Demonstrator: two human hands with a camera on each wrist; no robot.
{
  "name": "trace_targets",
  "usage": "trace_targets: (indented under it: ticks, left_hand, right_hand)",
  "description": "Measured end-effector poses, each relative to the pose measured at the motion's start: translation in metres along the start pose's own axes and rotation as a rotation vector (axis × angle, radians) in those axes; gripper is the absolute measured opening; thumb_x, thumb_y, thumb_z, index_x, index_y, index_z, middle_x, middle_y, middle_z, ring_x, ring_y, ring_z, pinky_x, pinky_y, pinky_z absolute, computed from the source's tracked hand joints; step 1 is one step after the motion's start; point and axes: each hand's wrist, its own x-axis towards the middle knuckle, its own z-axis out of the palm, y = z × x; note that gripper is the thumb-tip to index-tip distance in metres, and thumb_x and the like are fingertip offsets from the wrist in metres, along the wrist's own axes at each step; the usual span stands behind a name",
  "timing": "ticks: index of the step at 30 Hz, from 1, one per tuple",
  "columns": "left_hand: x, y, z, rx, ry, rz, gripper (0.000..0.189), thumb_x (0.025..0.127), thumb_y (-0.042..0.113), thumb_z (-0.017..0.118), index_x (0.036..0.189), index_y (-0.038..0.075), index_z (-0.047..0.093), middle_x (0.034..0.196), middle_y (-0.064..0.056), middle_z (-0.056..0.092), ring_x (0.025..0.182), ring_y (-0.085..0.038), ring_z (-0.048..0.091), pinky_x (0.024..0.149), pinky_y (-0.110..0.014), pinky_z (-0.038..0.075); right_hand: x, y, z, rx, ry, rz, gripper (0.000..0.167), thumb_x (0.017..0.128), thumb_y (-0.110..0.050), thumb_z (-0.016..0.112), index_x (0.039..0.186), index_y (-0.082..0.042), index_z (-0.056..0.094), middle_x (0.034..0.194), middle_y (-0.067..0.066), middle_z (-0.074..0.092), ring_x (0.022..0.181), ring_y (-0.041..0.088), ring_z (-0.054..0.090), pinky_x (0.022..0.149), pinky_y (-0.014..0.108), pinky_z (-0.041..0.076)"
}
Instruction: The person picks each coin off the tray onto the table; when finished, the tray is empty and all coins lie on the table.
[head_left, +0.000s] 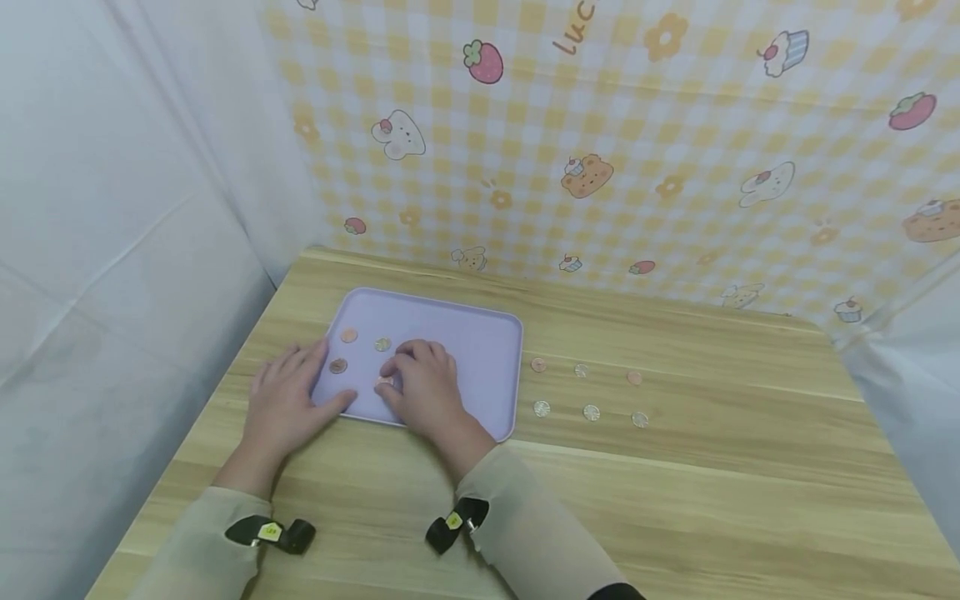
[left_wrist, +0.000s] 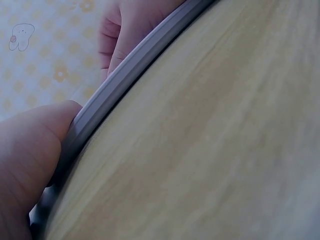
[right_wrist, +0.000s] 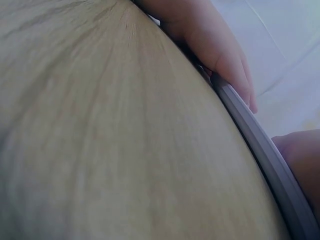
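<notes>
A lilac tray [head_left: 483,354] lies on the wooden table with a few coins on its left half. My left hand [head_left: 283,407] rests along the tray's left edge, fingers extended, its thumb at the front rim. Over the tray, my right hand [head_left: 429,388] pinches a copper-coloured coin [head_left: 386,381] between thumb and forefinger, low against the tray floor. Near it are a silvery coin [head_left: 382,343], a copper-coloured coin [head_left: 348,335] and a darker brown coin [head_left: 338,365]. The left wrist view catches the left thumb [left_wrist: 30,145] against the tray rim [left_wrist: 125,75]; no coins show there.
Right of the tray, several coins lie in two rows on the table [head_left: 712,517], among them a silvery coin [head_left: 592,412] and a copper-coloured coin [head_left: 634,377]. A yellow checked cloth [head_left: 525,183] hangs behind, and a white sheet [head_left: 112,292] hangs at the left.
</notes>
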Motion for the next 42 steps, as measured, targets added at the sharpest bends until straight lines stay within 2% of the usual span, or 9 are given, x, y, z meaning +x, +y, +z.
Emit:
trace_targets:
  ticks: [4,8,11,14,18,25,32,36,42]
  left_hand:
    - [-0.0004,0.0010,-0.0008,-0.006,0.004,0.004,0.096,0.093,0.054,0.075,0.163,0.000,0.038,0.162,-0.025,0.045,0.150,-0.056,0.031,0.118,-0.079,0.012]
    - [-0.0011,0.0019,-0.0016,-0.009,0.007,0.007,0.095,0.093,0.053,0.075,0.163,0.000,0.039,0.162,-0.025,0.045,0.150,-0.056,0.031,0.118,-0.079,0.012]
    - [-0.0013,0.0011,-0.0011,-0.008,0.006,0.007,0.095,0.094,0.053,0.075,0.163,0.000,0.038,0.162,-0.025,0.045,0.150,-0.055,0.030,0.119,-0.078,0.012]
    - [-0.0012,0.0003,-0.0005,-0.007,0.006,0.008,0.094,0.094,0.053,0.075,0.163,0.000,0.038,0.162,-0.024,0.046,0.150,-0.055,0.031,0.119,-0.078,0.012]
    - [-0.0007,-0.0005,-0.0002,-0.004,0.009,0.009,0.094,0.094,0.053,0.075,0.163,0.000,0.039,0.162,-0.024,0.046,0.150,-0.055,0.031,0.118,-0.078,0.013]
    - [-0.0011,-0.0003,-0.0004,-0.002,0.012,0.010,0.095,0.094,0.054,0.074,0.163,0.000,0.038,0.162,-0.025,0.046,0.149,-0.056,0.031,0.118,-0.078,0.014]
    - [-0.0023,0.0005,0.0007,0.001,0.022,0.012,0.100,0.091,0.061,0.075,0.162,0.000,0.040,0.159,-0.029,0.046,0.149,-0.056,0.032,0.118,-0.078,0.014]
    - [-0.0024,0.0007,0.0009,0.004,0.028,0.014,0.099,0.091,0.061,0.075,0.162,0.000,0.041,0.159,-0.029,0.047,0.148,-0.056,0.033,0.118,-0.078,0.015]
    - [-0.0018,0.0011,-0.0001,0.005,0.028,0.020,0.098,0.091,0.059,0.075,0.161,-0.001,0.042,0.159,-0.028,0.047,0.148,-0.056,0.033,0.117,-0.079,0.016]
  right_hand:
    - [0.0003,0.0002,-0.0003,0.021,0.009,-0.015,0.016,0.100,-0.042,0.075,0.109,-0.029,0.075,0.136,-0.005,0.063,0.138,0.023,0.047,0.116,0.046,0.037]
    - [0.0004,0.0009,-0.0006,0.062,0.049,-0.103,0.011,0.098,-0.034,0.080,0.104,-0.027,0.074,0.121,-0.011,0.072,0.134,0.021,0.053,0.115,0.048,0.040]
    - [-0.0005,0.0015,-0.0012,0.072,0.099,-0.198,0.007,0.096,-0.027,0.083,0.102,-0.026,0.079,0.109,-0.015,0.077,0.123,0.015,0.062,0.108,0.041,0.046]
    - [-0.0018,0.0026,-0.0011,0.055,0.140,-0.271,0.011,0.097,-0.023,0.081,0.106,-0.029,0.085,0.105,-0.016,0.079,0.111,0.010,0.066,0.099,0.033,0.050]
    - [-0.0034,0.0037,-0.0016,0.032,0.144,-0.305,0.017,0.099,-0.024,0.079,0.113,-0.031,0.085,0.107,-0.017,0.079,0.111,0.009,0.067,0.098,0.031,0.051]
    - [-0.0027,0.0047,-0.0011,0.086,0.160,-0.318,0.022,0.092,-0.026,0.087,0.114,-0.023,0.085,0.099,-0.014,0.080,0.102,0.008,0.069,0.097,0.024,0.052]
    - [-0.0023,0.0058,0.0006,0.189,0.164,-0.217,0.029,0.089,-0.018,0.089,0.118,-0.018,0.084,0.099,-0.009,0.080,0.092,0.006,0.069,0.091,0.017,0.052]
    - [-0.0025,0.0053,-0.0003,0.281,0.208,-0.177,0.027,0.092,-0.012,0.085,0.118,-0.014,0.083,0.102,-0.005,0.081,0.090,0.005,0.069,0.089,0.015,0.054]
    - [-0.0029,0.0037,-0.0034,0.386,0.296,-0.150,0.025,0.093,-0.005,0.083,0.118,-0.008,0.082,0.097,-0.001,0.082,0.075,0.003,0.063,0.077,0.009,0.053]
